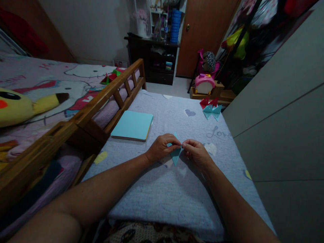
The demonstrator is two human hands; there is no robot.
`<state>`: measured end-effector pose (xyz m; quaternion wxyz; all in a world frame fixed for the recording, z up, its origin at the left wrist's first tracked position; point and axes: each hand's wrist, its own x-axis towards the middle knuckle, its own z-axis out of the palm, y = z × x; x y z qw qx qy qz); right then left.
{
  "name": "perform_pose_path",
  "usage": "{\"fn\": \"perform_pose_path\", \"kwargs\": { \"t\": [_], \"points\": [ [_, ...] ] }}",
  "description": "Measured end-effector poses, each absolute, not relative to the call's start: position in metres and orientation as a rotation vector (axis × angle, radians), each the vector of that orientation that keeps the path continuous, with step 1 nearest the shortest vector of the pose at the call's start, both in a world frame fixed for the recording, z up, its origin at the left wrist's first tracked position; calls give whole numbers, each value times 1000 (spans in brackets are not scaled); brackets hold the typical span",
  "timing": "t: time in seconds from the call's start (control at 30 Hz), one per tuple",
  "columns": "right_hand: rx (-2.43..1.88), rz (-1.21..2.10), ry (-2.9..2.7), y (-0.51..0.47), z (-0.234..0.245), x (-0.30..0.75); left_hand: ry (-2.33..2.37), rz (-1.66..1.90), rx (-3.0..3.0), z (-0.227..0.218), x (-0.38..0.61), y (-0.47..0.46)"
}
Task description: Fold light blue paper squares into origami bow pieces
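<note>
A small piece of folded blue paper (175, 157) is held just above the bed, its pointed lower end toward me. My left hand (162, 147) pinches it from the left between thumb and fingers. From the right, my right hand (196, 152) pinches the paper's right corner, its fingertips almost meeting those of the left. Fingers cover the middle of the paper. Left of my hands lies a stack of blue paper sheets (133, 125). Farther off at the right edge sit blue folded paper shapes (212, 112) and red folded paper shapes (208, 102).
A wooden bed rail (118, 98) runs along the left, with a yellow plush toy (27, 106) beyond it on another bed. A pale cabinet (283, 135) borders the right side. A dark low cabinet (152, 60) and a pink toy case (204, 83) stand past the far edge.
</note>
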<state>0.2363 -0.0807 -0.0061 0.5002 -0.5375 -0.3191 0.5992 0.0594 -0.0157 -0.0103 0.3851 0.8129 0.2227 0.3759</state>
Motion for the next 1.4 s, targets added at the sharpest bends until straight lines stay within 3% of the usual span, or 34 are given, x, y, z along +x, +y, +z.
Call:
{"fn": "perform_pose_path", "kwargs": {
  "t": [0.63,1.1,1.4],
  "points": [
    [-1147,1602,-632,-82,-3,231,578,993,2059,-10,60,-18],
    [-1312,1381,-893,-81,-3,233,595,977,2025,-12,58,-16],
    [-1326,1411,-845,-80,-4,232,596,981,2023,-11,60,-16]
  ]
}}
